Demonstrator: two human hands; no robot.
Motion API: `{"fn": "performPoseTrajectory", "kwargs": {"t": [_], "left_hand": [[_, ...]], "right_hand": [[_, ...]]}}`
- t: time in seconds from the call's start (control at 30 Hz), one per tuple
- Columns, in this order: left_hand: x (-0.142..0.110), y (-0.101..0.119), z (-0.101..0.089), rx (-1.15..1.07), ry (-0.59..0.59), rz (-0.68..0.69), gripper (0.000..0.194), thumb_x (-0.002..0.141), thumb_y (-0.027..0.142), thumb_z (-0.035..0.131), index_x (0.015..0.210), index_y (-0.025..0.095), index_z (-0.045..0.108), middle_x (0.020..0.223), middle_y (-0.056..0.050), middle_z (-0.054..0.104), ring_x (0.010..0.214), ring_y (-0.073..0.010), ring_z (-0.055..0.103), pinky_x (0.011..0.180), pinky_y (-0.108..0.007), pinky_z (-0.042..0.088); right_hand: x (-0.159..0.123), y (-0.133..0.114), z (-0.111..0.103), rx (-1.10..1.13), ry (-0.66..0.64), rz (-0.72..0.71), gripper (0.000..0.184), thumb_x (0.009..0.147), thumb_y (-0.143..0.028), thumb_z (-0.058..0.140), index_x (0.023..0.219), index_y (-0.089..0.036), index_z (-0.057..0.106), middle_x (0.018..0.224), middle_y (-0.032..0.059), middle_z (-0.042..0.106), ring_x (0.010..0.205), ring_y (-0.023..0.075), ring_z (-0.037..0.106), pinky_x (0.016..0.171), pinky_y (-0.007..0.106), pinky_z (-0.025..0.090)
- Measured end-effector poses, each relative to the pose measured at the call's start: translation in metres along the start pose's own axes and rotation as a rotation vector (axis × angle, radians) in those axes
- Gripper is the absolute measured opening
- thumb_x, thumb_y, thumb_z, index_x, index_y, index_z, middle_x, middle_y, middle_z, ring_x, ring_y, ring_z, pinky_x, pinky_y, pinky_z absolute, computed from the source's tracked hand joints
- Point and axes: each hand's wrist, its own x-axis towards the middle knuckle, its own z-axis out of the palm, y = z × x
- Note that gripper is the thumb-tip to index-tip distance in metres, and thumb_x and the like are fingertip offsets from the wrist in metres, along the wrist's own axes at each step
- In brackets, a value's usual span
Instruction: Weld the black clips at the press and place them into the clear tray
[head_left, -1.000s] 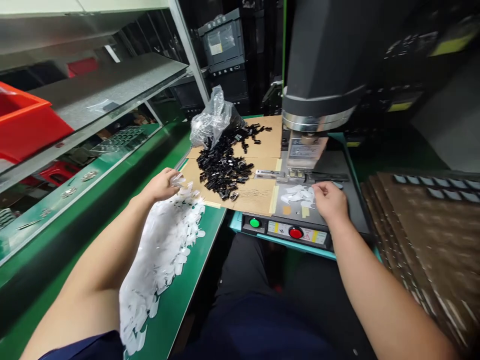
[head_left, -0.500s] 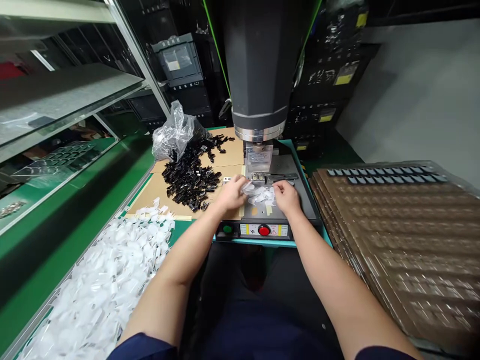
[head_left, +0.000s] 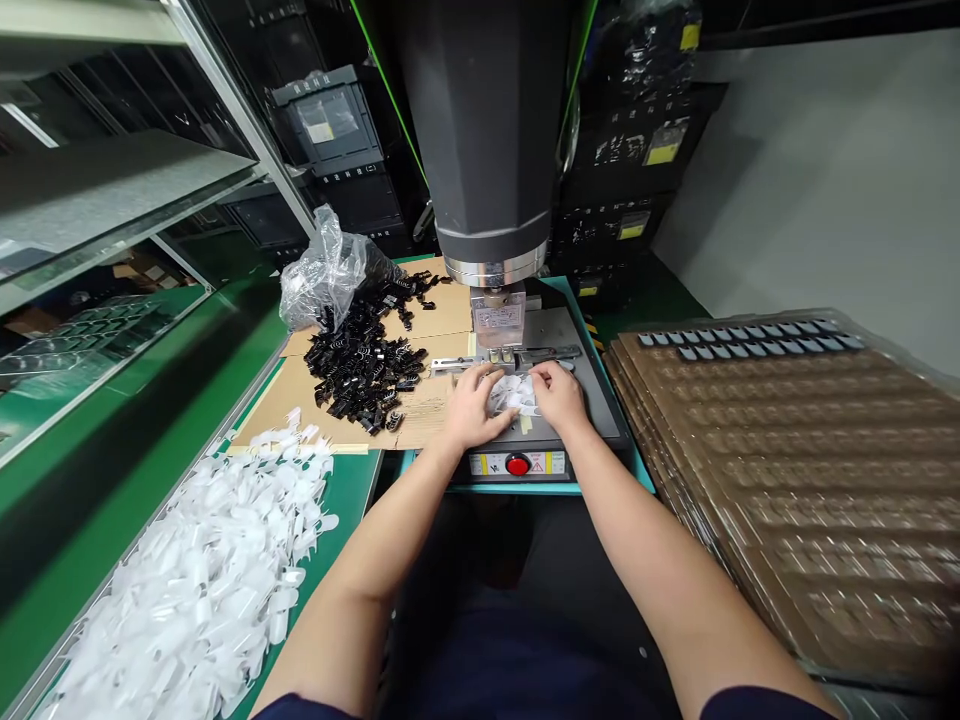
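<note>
Several translucent white plastic pieces lie in a small heap on the machine's grey bed. My left hand rests at the heap's left side, fingers stretched forward and thumb spread apart. On the other side my right hand is closed, fingertips pinched at the edge of the white pieces; whatever is between them is too small to make out. Just beyond both hands is a metal fixture, under the clear labelled block of the press head.
Black clip-like parts are piled on cardboard to the left, beside a clear plastic bag. A large heap of white pieces covers the near-left bench. Stacked brown trays stand right. A red button faces me.
My left hand has come down and right, spreading its thumb beside the white pieces, and now covers the green button. The right hand stays at the heap's right side. The camera view has shifted slightly.
</note>
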Motion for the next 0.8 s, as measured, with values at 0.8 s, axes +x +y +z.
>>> {"fn": "performPoseTrajectory", "kwargs": {"t": [0.8], "left_hand": [[0.027,0.056,0.048,0.120,-0.008,-0.205,0.068,0.102,0.047,0.053,0.164,0.021,0.047,0.178,-0.018,0.028,0.169,-0.0435,0.006,0.130,-0.081,0.000]], "right_hand": [[0.000,-0.003,-0.001,-0.120,0.009,-0.097,0.018,0.096,-0.033,0.055,0.100,-0.025,0.070,0.107,0.0097,0.078,0.104,0.0317,0.066,0.097,0.048,0.053]]}}
